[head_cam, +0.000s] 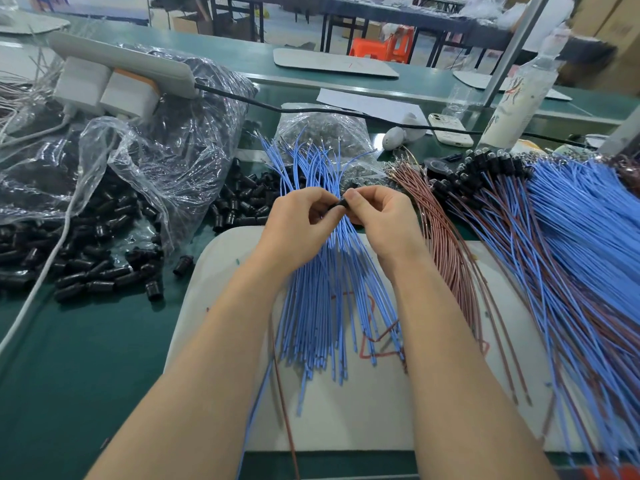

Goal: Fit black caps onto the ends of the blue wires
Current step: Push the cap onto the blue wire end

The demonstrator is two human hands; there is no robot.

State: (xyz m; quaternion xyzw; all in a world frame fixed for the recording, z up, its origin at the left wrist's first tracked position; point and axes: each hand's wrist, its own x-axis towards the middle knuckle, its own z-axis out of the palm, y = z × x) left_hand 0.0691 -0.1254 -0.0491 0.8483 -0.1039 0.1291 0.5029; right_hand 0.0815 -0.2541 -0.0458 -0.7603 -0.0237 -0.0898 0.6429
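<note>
My left hand (pixel 300 223) and my right hand (pixel 381 220) meet above a fan of loose blue wires (pixel 332 296) lying on a white board (pixel 346 420). Between the fingertips of both hands sits one small black cap (pixel 341 205), pinched from each side. A blue wire and a brown wire trail down from under my left forearm toward the near edge. Loose black caps (pixel 97 268) are heaped on the green table to the left. Whether a wire end is inside the held cap is hidden by my fingers.
A clear plastic bag (pixel 156 157) of more caps and a white power strip (pixel 121 64) lie at the left. Brown wires (pixel 446 244) and capped blue-and-brown wire bundles (pixel 571 244) spread on the right. A phone (pixel 448 128) and a bottle (pixel 519 102) stand behind.
</note>
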